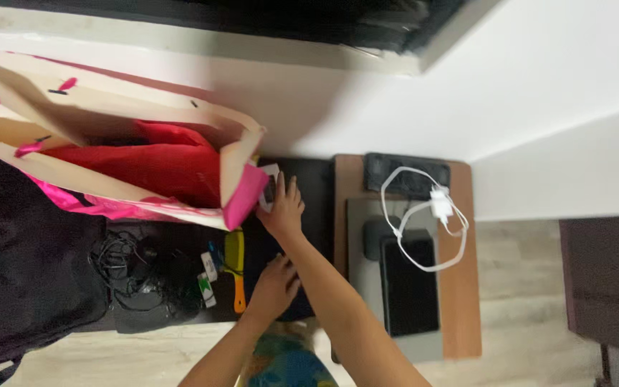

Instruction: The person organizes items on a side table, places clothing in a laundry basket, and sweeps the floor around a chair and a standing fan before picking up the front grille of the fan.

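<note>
Hands: two | right hand (pixel 281 208) at one paper bag (pixel 109 154) | left hand (pixel 275 285) flat

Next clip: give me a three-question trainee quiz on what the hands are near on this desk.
1. True or false: the white charger cable lies inside the paper bag.
2. What fills the bag? A) red cloth B) books C) bottles
3. Fill in: the right hand has its fingers spread at the bag's ____ edge, while the left hand rests lower, beside the yellow tool.

Key: 1 false, it lies on the wooden board; 2 A; 3 pink.
</note>
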